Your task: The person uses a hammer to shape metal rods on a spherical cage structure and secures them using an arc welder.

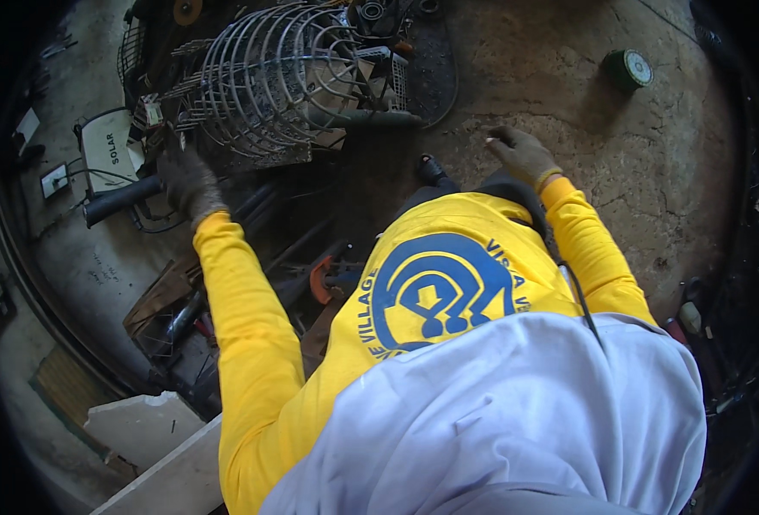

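1 floor (517, 64), stained concrete, carries the lot. At its near edge, 1 person in 1 yellow top (448, 266), w/ 1 pale lilac cloth (500, 421) bunched closest to the cam. Up at the far edge, L of centre: 1 wire cage (264, 77), curved metal bars bulging up. Near-L corner, 2 pale boards (143, 422), 1 w/ a broken edge. Far-L side, 1 cream box (105, 150) w/ dark lettering, and just below it 1 dark tube (122, 200). 1 white crate (392, 73) sits tight by the cage's R end.

Now the hands, 2 of 'em! L hand (189, 180) is out by the tube's R end, btw that and the cage; fingers dim agst the dark, so can't tell how far open or if it's got hold of anything. R hand (524, 156) hangs over mid-floor: loosely half-open, fingers a bit bent, nothing showing in it.

1 green tin (628, 70), round pale top, stands nr the far-R corner. Then 1 orange piece (320, 279), L of the person, and 1 sandal (432, 170), mid-floor.
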`<state>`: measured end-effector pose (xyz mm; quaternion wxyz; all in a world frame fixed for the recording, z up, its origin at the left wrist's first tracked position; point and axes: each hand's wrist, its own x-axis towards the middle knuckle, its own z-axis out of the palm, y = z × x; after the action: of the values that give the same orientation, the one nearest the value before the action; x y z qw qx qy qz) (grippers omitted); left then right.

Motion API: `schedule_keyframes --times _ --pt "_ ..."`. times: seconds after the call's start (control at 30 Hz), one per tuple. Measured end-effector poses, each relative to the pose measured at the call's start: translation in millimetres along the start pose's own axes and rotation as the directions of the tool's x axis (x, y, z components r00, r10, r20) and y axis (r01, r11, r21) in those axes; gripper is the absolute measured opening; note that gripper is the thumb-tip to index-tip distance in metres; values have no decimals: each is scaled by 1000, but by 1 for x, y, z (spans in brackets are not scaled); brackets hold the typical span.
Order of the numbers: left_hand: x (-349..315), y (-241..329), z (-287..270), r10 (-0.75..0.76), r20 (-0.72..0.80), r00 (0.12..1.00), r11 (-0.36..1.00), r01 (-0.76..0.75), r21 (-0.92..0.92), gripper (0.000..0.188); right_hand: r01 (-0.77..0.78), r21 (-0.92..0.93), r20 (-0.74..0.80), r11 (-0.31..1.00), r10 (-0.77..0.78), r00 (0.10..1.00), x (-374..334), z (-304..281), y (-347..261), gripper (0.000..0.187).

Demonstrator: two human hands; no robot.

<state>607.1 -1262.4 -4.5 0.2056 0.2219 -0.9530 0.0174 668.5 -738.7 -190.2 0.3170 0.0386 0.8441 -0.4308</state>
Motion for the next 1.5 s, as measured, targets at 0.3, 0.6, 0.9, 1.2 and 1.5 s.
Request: schedule_keyframes --times 0.3,0.6,0.9,1.2,1.5 --pt "15 -113 30 -325 510 796 927 161 340 72 -319 6 -64 948 318 946 -41 -53 131 53" --pt "18 -111 25 -421 594 686 835 548 -41 55 -229 5 -101 973 229 968 -26 -20 87 52" --pt "-90 56 -49 -371 320 872 532 481 -697 24 551 315 -205 773 -511 835 -28 9 -118 47" --pt "-179 217 -57 646 136 751 693 -502 -517 41 646 738 -499 194 -488 716 -42 9 -222 44" --pt "-54 110 -23 209 -343 916 774 -369 -515 35 107 932 14 345 -332 943 -13 27 -139 36"
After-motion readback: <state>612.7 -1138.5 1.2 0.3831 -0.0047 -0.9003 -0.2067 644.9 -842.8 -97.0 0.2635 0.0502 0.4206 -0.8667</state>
